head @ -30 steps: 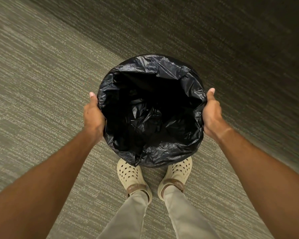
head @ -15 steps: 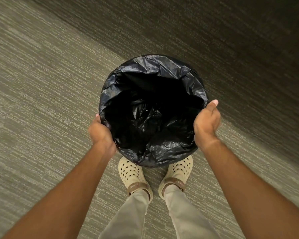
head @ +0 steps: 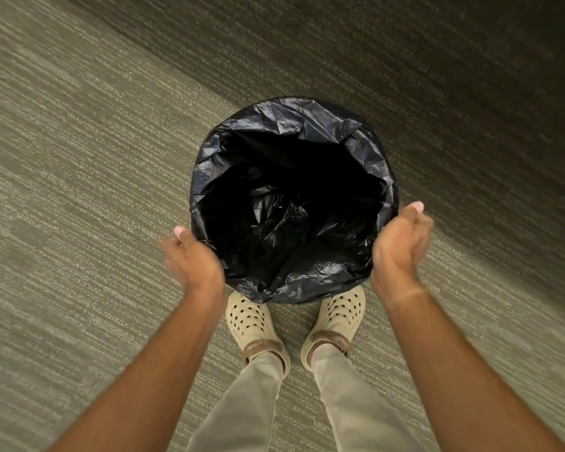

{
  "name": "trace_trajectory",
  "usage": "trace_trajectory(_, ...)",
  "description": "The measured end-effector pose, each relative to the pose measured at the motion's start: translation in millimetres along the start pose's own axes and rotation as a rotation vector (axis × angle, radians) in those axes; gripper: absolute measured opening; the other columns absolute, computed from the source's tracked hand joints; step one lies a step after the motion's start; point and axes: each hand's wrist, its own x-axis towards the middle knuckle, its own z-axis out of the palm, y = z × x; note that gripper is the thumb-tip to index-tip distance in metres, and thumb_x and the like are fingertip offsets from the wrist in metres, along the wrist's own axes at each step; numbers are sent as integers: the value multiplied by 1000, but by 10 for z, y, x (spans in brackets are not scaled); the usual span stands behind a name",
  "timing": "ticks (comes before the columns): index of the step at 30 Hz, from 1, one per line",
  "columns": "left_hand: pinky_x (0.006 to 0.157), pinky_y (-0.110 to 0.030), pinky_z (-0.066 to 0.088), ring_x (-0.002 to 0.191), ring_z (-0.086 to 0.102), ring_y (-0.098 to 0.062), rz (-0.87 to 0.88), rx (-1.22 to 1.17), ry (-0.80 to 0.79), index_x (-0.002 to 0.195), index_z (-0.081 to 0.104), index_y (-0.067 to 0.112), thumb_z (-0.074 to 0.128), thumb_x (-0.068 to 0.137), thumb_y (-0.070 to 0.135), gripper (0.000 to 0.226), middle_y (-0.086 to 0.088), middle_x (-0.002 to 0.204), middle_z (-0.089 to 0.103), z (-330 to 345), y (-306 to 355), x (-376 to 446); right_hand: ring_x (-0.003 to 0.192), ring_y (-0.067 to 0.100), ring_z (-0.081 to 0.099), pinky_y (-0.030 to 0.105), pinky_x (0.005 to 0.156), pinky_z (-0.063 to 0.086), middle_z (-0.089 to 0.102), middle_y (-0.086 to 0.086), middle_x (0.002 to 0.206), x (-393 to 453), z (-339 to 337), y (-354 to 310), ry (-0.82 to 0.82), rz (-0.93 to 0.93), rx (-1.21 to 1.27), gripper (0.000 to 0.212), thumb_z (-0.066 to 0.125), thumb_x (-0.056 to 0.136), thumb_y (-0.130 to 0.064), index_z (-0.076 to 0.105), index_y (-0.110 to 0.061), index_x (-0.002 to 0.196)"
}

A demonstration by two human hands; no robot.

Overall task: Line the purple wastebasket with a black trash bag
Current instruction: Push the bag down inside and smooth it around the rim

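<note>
Honestly, the crinkly black plastic trash bag [head: 294, 197] sat mid-frame, draped over the whole rim, so the purple wastebasket itself was hidden. Left hand [head: 193, 259] and right hand [head: 400, 243] cupped its lower sides, loosely curled; actual pinching, can't tell. I'd tug the overhang down evenly all round.

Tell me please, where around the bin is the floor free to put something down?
The carpet left of the black trash bag is bare, as is the darker strip beyond it. It is crowded on the near side: the left hand, right hand and both shoes press close.
</note>
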Motion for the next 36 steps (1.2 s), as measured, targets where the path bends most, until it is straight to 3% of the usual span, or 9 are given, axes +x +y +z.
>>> trace_trajectory(3,116,-47,30,138,39,-30,-163,-119,3,150,28,19,24,104,42,51,-12,152,37,103,-43,-187,91,11,53,32,85,38,52,1,107,-145,97,31,1,99,57,34,21,105,-39,44,-15,110)
trace_trajectory(8,116,-46,28,137,40,-39,-328,-169,163,145,36,0,19,103,48,66,-24,149,40,283,-33,-143,137,35,37,38,113,25,41,19,149,-62,231,55,57,246,90,61,16,105,-41,42,1,140)
trace_trajectory(16,112,-55,33,136,43,-35,-359,-387,-105,144,43,16,38,65,85,105,-15,150,44,215,-366,197,130,29,49,46,111,36,47,10,147,247,240,357,-106,409,316,86,29,79,-70,45,-12,141)
trace_trajectory(20,112,-54,33,138,42,-31,-323,-381,-167,141,47,23,44,69,85,95,-9,149,46,41,-282,-83,114,21,55,45,108,39,56,1,126,-51,66,258,-61,357,232,61,30,93,-58,50,-14,130)
trace_trajectory(23,116,-54,26,139,38,-27,-273,-297,-146,135,47,20,54,84,53,61,-6,150,43,-62,-155,-454,100,16,54,40,105,42,49,-2,108,-372,-92,278,-76,285,116,28,47,99,-27,46,-14,124)
trace_trajectory(26,110,-52,33,124,45,-22,-274,-157,-186,132,45,14,52,83,-1,52,4,128,51,-94,-195,-686,124,29,48,39,96,50,52,-3,121,-545,-200,357,-188,352,146,45,47,95,2,42,-16,135)
trace_trajectory(27,100,-48,40,112,50,-21,-285,-139,-213,126,46,15,49,76,-10,55,5,114,55,-107,-229,-706,114,24,57,36,89,53,52,-1,125,-544,-222,393,-201,377,157,49,43,93,9,43,-15,136)
trace_trajectory(30,75,-36,42,81,52,-15,-320,-146,-283,124,49,11,38,70,-23,65,0,88,57,-163,-340,-650,101,21,62,30,77,55,59,11,123,-465,-271,515,-198,416,195,41,44,91,15,55,-11,122)
trace_trajectory(36,91,-41,55,93,65,-22,-321,-84,-302,118,57,1,48,87,-20,38,-14,110,66,-237,-441,-523,95,20,65,28,80,54,68,15,107,-268,-335,579,-376,546,349,31,41,93,12,63,-5,109)
